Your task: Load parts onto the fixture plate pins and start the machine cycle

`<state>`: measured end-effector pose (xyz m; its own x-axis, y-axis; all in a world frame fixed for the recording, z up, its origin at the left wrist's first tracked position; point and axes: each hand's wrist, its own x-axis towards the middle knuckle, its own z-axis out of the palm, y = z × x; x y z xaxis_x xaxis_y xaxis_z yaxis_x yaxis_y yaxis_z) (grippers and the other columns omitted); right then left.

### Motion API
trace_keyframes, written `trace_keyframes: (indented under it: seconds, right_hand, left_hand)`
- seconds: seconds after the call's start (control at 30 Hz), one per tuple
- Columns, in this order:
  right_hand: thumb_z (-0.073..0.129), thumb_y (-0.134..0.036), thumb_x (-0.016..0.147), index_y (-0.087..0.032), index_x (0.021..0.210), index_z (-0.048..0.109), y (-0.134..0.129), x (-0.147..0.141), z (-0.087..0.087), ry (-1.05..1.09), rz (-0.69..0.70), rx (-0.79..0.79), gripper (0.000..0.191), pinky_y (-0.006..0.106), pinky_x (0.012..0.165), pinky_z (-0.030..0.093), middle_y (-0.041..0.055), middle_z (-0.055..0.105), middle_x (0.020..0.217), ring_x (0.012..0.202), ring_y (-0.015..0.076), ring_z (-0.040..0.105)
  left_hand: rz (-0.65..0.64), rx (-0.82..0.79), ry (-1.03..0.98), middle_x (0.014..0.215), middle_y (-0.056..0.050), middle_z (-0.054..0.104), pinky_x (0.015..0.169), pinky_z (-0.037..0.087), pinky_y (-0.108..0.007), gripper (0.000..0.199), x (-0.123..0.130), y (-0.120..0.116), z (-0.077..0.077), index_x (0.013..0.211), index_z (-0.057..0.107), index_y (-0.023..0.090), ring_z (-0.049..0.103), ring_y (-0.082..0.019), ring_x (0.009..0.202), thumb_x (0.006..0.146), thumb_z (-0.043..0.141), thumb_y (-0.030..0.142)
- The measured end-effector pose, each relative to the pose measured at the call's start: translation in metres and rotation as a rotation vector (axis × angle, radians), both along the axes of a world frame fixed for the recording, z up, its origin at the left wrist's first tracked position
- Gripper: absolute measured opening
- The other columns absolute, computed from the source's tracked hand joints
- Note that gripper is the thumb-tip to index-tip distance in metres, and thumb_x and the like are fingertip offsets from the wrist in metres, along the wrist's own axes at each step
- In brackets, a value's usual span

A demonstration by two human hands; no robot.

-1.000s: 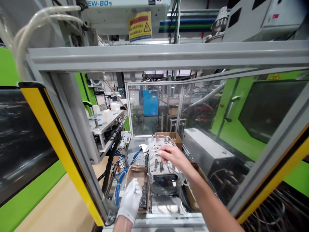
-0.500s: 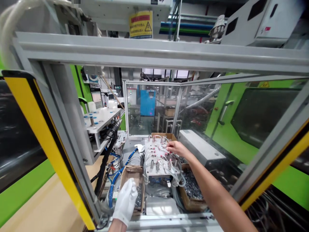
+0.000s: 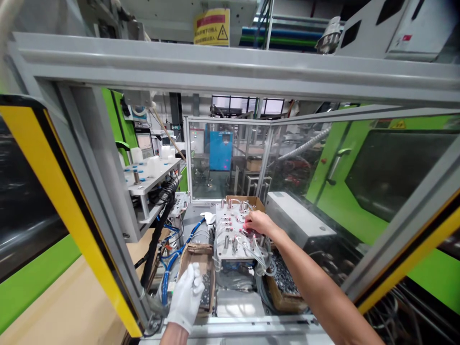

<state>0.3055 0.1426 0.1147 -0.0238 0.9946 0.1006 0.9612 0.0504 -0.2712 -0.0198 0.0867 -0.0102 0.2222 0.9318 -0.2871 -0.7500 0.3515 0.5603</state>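
A metal fixture plate (image 3: 223,250) carries metal pins, small red fittings and clear tubes. My bare right hand (image 3: 259,223) reaches onto the plate's right half, its fingers bent together at a red fitting. What lies between those fingertips is too small to make out. My left hand (image 3: 187,294), in a white glove, is over the left cardboard box (image 3: 197,255), which holds small dark metal parts. Its fingers are curled closed, and whatever they may hold is hidden.
Right of the plate stands another box of small metal parts (image 3: 283,275), under my right forearm. A long grey housing (image 3: 298,218) lies behind it. Blue tubing (image 3: 170,273) runs on the left. Frame posts with yellow strips (image 3: 72,215) flank the opening; a crossbar (image 3: 230,69) spans above.
My right hand has moved slightly nearer and lower on the plate, to a red fitting. The left hand stays over its box, fingers still curled. The camera view has shifted a little.
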Motion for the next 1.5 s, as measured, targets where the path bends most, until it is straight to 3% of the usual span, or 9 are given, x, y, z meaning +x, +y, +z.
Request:
trace_keyframes:
  seconds: [0.33, 0.5, 0.7, 0.83, 1.0, 1.13, 1.23, 1.33, 1.5]
  right_hand:
    - [0.072, -0.035, 0.085, -0.02, 0.082, 0.077, -0.007, -0.005, 0.014, -0.056, 0.019, -0.025, 0.015, 0.022, 0.06, 0.034, 0.0012, 0.073, 0.077, 0.075, 0.0142, 0.065]
    - [0.04, -0.032, 0.104, -0.017, 0.101, 0.072, -0.055, -0.043, 0.041, -0.031, -0.042, 0.237, 0.036, 0.026, 0.078, 0.042, 0.01, 0.073, 0.102, 0.095, 0.0198, 0.066]
    - [0.049, -0.036, 0.102, -0.023, 0.129, 0.063, -0.106, -0.101, 0.035, -0.055, 0.043, 0.287, 0.033, 0.031, 0.085, 0.047, 0.0085, 0.072, 0.109, 0.103, 0.025, 0.066]
    - [0.051, -0.033, 0.098, -0.02, 0.108, 0.071, -0.092, -0.112, 0.024, -0.261, -0.113, 0.204, 0.026, 0.034, 0.074, 0.05, 0.011, 0.075, 0.095, 0.094, 0.03, 0.07]
    - [0.049, -0.026, 0.093, -0.018, 0.091, 0.073, -0.073, -0.115, 0.023, -0.298, -0.201, 0.193, 0.026, 0.033, 0.068, 0.049, 0.0135, 0.076, 0.087, 0.084, 0.0291, 0.073]
    - [0.048, -0.026, 0.094, -0.017, 0.091, 0.074, -0.071, -0.112, 0.032, -0.261, -0.175, 0.171, 0.027, 0.031, 0.068, 0.045, 0.015, 0.076, 0.089, 0.083, 0.0269, 0.072]
    - [0.046, -0.03, 0.099, -0.02, 0.089, 0.071, -0.065, -0.096, 0.051, -0.188, -0.144, 0.341, 0.029, 0.03, 0.07, 0.043, 0.01, 0.075, 0.088, 0.084, 0.0226, 0.069]
    - [0.038, -0.034, 0.103, -0.021, 0.1, 0.071, -0.045, -0.062, 0.081, -0.107, -0.216, 0.631, 0.035, 0.03, 0.079, 0.043, 0.0094, 0.072, 0.096, 0.094, 0.0223, 0.064]
    - [0.054, -0.031, 0.095, -0.016, 0.147, 0.047, -0.025, -0.024, 0.114, 0.092, -0.29, 0.674, 0.055, 0.033, 0.081, 0.046, 0.0135, 0.066, 0.114, 0.091, 0.0241, 0.063]
  left_hand:
    - [0.004, -0.014, 0.004, 0.069, 0.004, 0.048, 0.037, 0.029, -0.012, 0.016, 0.0, -0.001, 0.005, 0.093, 0.058, 0.009, 0.036, 0.0, 0.044, 0.098, 0.051, 0.022]
    - [-0.001, 0.01, 0.109, 0.065, 0.005, 0.046, 0.035, 0.022, -0.013, 0.032, 0.002, -0.007, 0.006, 0.083, 0.057, 0.012, 0.029, 0.0, 0.041, 0.089, 0.067, 0.041]
    - [-0.096, 0.029, 0.139, 0.072, 0.004, 0.054, 0.045, 0.038, -0.016, 0.053, 0.02, -0.028, 0.024, 0.094, 0.06, 0.018, 0.048, -0.004, 0.052, 0.065, 0.087, 0.053]
    - [-0.152, -0.026, 0.133, 0.06, 0.011, 0.035, 0.041, 0.023, -0.015, 0.062, 0.035, -0.04, 0.036, 0.088, 0.054, 0.018, 0.031, 0.0, 0.042, 0.06, 0.085, 0.064]
    - [-0.172, -0.049, 0.217, 0.056, 0.012, 0.033, 0.04, 0.018, -0.015, 0.071, 0.039, -0.039, 0.02, 0.086, 0.051, 0.018, 0.027, 0.001, 0.04, 0.053, 0.083, 0.072]
    - [-0.175, -0.016, 0.211, 0.053, 0.012, 0.035, 0.039, 0.013, -0.015, 0.072, 0.035, -0.037, 0.005, 0.082, 0.051, 0.017, 0.02, 0.003, 0.036, 0.055, 0.079, 0.077]
    - [-0.172, -0.003, 0.198, 0.052, 0.012, 0.035, 0.038, 0.013, -0.015, 0.069, 0.034, -0.038, 0.005, 0.078, 0.05, 0.016, 0.022, 0.003, 0.034, 0.059, 0.077, 0.077]
    - [-0.161, -0.003, 0.226, 0.054, 0.011, 0.036, 0.037, 0.014, -0.014, 0.069, 0.034, -0.04, 0.012, 0.081, 0.052, 0.016, 0.024, 0.003, 0.035, 0.06, 0.075, 0.078]
    - [-0.203, -0.042, 0.268, 0.055, 0.011, 0.038, 0.038, 0.017, -0.014, 0.07, 0.039, -0.043, 0.02, 0.09, 0.055, 0.016, 0.026, 0.002, 0.036, 0.06, 0.079, 0.074]
